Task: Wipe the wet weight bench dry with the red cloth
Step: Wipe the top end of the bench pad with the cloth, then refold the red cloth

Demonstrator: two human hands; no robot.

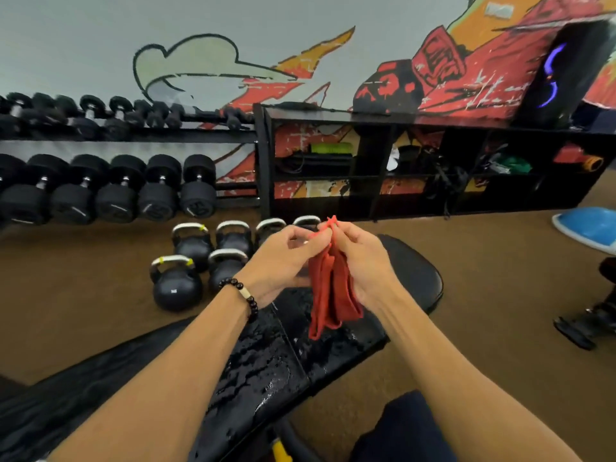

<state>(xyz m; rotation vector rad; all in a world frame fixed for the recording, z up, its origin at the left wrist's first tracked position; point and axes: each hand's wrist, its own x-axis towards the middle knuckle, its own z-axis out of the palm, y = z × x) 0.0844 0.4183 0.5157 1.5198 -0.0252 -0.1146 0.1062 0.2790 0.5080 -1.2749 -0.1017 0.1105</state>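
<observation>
- Between the two hands, above the bench (410, 278), hangs the red cloth (330, 288); it does not touch the pad.
- Left hand (283, 265): thumb and fingertips pinch the cloth's top edge. Beaded bracelet (241, 293) on that wrist.
- Right hand (358, 261): fingers curled round the same top edge and the cloth's right side, gripping it.
- Cloth: bunched into long vertical folds, a small tuft sticking up above the fingers, lower end dangling free. Matte red; whether it is damp cannot be told.
- Bench: black padded surface running from lower left to upper right beneath the forearms. Beads and streaks of water glisten across the middle section, on both sides of the seam between pads. Far rounded end looks duller, possibly dry; not certain.
- Progress, as judged: wiping of the visible wet patch is not done; water lies thick there. Current step looks like sorting or refolding the cloth for a pass.
- Left to do: lower the cloth, wipe across the wet middle section and seam, check the near-left pad.
- Surroundings: kettlebells (176, 285) on the floor beyond the bench, dumbbell rack (110, 188) at left, black shelf (366, 168) against the painted wall.
</observation>
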